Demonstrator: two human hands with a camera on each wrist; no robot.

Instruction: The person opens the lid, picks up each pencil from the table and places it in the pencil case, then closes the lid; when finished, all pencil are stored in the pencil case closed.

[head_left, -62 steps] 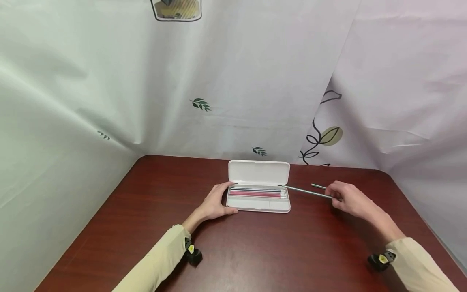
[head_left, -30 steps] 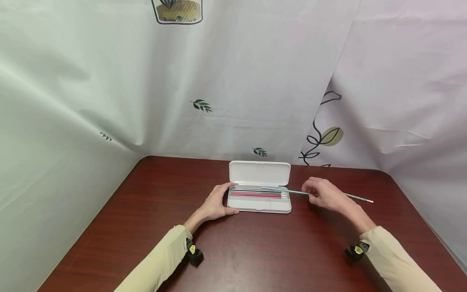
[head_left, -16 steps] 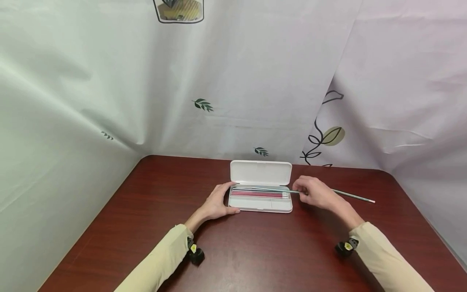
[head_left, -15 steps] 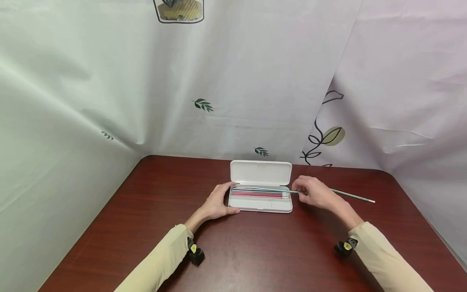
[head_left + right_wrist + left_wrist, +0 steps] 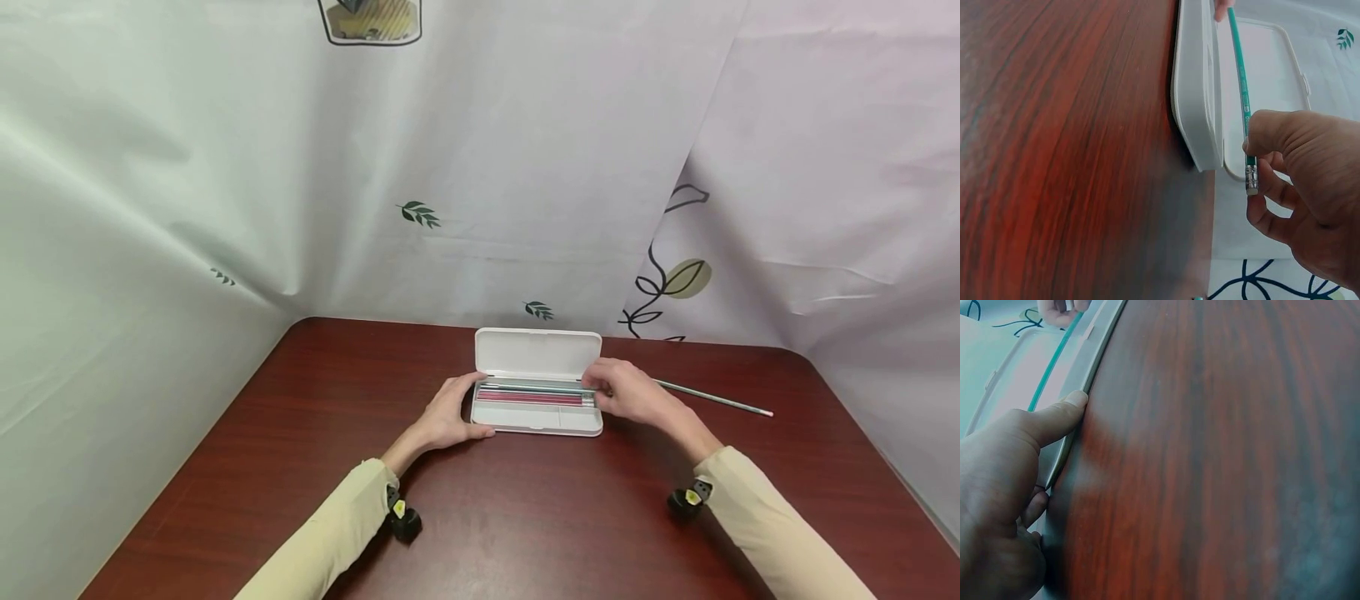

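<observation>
A white pencil case (image 5: 513, 417) stands on the table with its lid (image 5: 537, 353) raised at the back. Several pencils, among them pink ones (image 5: 525, 399), lie in its rear compartment. My left hand (image 5: 442, 418) grips the case's left end, thumb on the front edge and fingers at the back corner. My right hand (image 5: 628, 392), at the case's right end, pinches a green pencil (image 5: 1242, 75) near its eraser end between thumb and fingers. That pencil lies lengthwise over the rear compartment, with its far tip near my left hand.
Another green pencil (image 5: 716, 397) with a pinkish end lies on the dark red table (image 5: 510, 517), behind my right forearm. The case's front compartment has a small divider. A white curtain (image 5: 480, 167) with leaf prints hangs behind the table.
My right hand has moved left with the green pencil, bringing it over the case and down into line with the rear compartment. The other green pencil stays on the table. My left hand holds still.
</observation>
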